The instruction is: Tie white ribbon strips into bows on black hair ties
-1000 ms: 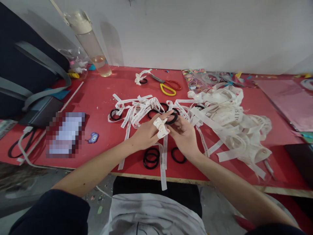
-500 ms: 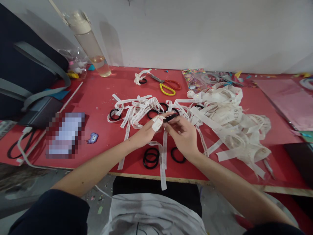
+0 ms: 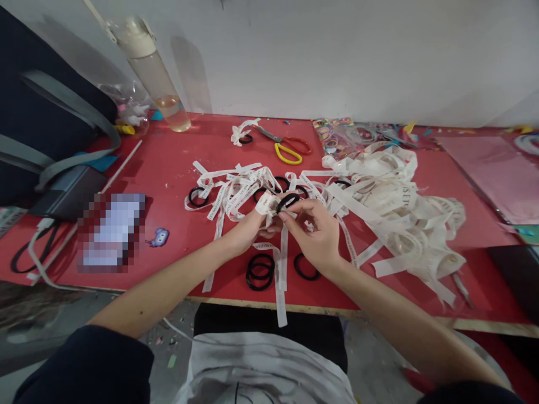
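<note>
My right hand [image 3: 316, 229] pinches a black hair tie [image 3: 288, 202] between thumb and forefinger above the middle of the table. My left hand [image 3: 256, 224] meets it from the left, its fingers closed on a gathered white printed ribbon [image 3: 266, 206] against the hair tie. Part of the left fingers is hidden behind the ribbon and the right hand. Below the hands lie two overlapping black hair ties [image 3: 260, 272] and another single tie [image 3: 306, 267]. Cut ribbon strips [image 3: 281, 280] hang down over the front edge.
Behind the hands lie more ribbon pieces [image 3: 244, 191] and scissors [image 3: 286, 147] with red and yellow handles. A ribbon heap [image 3: 396, 207] spreads to the right. A bottle [image 3: 158, 84], a blurred-out phone [image 3: 112, 233] and a black box [image 3: 69, 191] stand or lie left on the red table [image 3: 168, 168].
My left thumb has drawn back and down slightly, showing gathered ribbon at the hair tie. The hair tie has turned, so its ring shape shows more. The things on the table have stayed put.
</note>
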The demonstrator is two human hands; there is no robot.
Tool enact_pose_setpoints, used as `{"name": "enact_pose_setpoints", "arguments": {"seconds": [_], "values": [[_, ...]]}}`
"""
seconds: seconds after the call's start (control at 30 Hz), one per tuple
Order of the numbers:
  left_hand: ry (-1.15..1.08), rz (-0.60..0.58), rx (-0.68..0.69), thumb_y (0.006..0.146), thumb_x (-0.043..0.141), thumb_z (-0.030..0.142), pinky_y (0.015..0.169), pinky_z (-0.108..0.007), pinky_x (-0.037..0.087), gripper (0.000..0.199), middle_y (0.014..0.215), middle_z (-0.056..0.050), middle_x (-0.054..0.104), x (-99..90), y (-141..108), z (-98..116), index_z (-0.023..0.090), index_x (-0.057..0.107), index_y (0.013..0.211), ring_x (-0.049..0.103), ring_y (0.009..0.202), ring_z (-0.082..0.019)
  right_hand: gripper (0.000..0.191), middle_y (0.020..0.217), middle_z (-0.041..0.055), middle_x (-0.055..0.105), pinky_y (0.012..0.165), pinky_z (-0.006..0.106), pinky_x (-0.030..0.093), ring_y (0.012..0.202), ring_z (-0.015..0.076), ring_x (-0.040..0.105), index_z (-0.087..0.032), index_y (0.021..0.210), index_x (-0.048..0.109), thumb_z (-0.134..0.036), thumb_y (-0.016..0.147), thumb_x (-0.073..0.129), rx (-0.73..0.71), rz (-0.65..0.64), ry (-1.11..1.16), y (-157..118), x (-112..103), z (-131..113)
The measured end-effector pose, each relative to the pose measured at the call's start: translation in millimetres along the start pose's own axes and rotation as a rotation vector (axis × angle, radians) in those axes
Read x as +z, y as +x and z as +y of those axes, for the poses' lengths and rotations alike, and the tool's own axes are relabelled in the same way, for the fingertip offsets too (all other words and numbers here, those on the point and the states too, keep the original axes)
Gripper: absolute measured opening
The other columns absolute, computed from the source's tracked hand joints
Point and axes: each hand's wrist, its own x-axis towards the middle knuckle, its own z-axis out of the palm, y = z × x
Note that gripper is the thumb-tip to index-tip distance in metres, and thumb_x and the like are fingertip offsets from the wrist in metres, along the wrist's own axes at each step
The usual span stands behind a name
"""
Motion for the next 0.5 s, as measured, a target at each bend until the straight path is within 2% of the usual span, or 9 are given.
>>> {"name": "enact_pose_setpoints", "arguments": {"seconds": [0.1, 0.23, 0.4, 0.5], "values": [[-0.018, -0.011, 0.001, 0.088, 0.052, 0.055, 0.046, -0.016, 0.02, 0.041, 0.069, 0.002, 0.042, -0.4, -0.6, 1.5, 0.018, 0.063, 0.103, 0.032, 0.054, -0.007, 0.003, 0.08, 0.0016, 0.069, 0.067, 0.032, 0.052, 0.071, 0.0174, 0.063, -0.025, 0.086, 0.065, -0.026, 0.087, 0.068, -0.096, -0.016, -0.043, -1.1, 0.3, -0.1], [-0.023, 0.002, 0.005, 0.089, 0.052, 0.052, 0.047, -0.016, 0.021, 0.042, 0.068, 0.003, 0.041, 2.4, -0.7, 3.3, 0.019, 0.063, 0.112, 0.031, 0.055, -0.007, 0.005, 0.079, 0.0012, 0.07, 0.068, 0.033, 0.053, 0.072, 0.0181, 0.065, -0.027, 0.09, 0.067, -0.024, 0.086, 0.07, -0.167, -0.042, -0.046, 0.3, 1.0, 0.3], [-0.04, 0.063, -0.01, 0.087, 0.054, 0.049, 0.047, -0.018, 0.024, 0.039, 0.065, 0.003, 0.041, 5.9, 1.1, 0.2, 0.021, 0.064, 0.113, 0.028, 0.055, -0.008, 0.011, 0.082, 0.0017, 0.074, 0.077, 0.04, 0.053, 0.08, 0.0209, 0.067, -0.029, 0.084, 0.071, -0.021, 0.088, 0.065, -0.287, -0.146, -0.051, 5.5, 0.1, 5.0], [-0.01, 0.059, -0.022, 0.086, 0.053, 0.049, 0.049, -0.018, 0.026, 0.041, 0.068, 0.002, 0.048, 5.0, 1.1, -2.0, 0.022, 0.064, 0.115, 0.03, 0.056, -0.009, 0.013, 0.084, 0.002, 0.075, 0.077, 0.041, 0.054, 0.078, 0.0213, 0.067, -0.03, 0.09, 0.073, -0.022, 0.089, 0.063, -0.339, -0.192, -0.102, 5.3, 0.0, 9.0]]}}
